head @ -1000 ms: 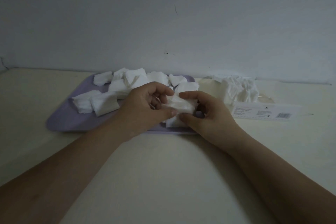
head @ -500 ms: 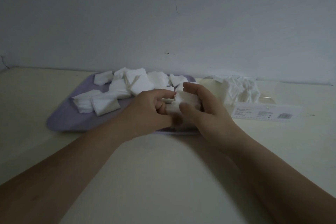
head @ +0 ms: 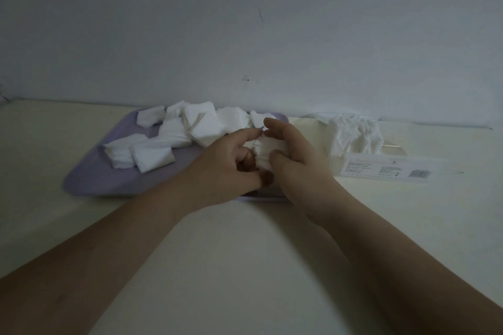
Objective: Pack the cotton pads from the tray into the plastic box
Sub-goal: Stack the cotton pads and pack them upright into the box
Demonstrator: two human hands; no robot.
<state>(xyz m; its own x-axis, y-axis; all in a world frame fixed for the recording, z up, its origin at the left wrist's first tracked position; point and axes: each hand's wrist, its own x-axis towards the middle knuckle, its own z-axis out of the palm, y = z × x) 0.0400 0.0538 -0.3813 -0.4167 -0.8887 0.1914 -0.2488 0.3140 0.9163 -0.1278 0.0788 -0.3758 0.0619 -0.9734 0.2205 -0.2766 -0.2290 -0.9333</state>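
Observation:
A lilac tray (head: 89, 179) lies on the table with several white cotton pads (head: 152, 153) scattered over its back and left. Over the tray's front right, my right hand (head: 296, 163) grips a small stack of cotton pads (head: 268, 151), fingers curled over the top and thumb below. My left hand (head: 226, 168) meets it from the left, fingers curled against the stack's side. The clear plastic box (head: 353, 139) stands right of the tray, with white pads inside.
The box's clear lid with a printed label and barcode (head: 389, 170) lies flat in front of the box. A pale wall rises just behind the tray. Cream tabletop (head: 245, 266) spreads toward me between my forearms.
Both hands have closed in together and gathered the loose pads into a tighter stack, which now sits a little higher and more inside my right hand.

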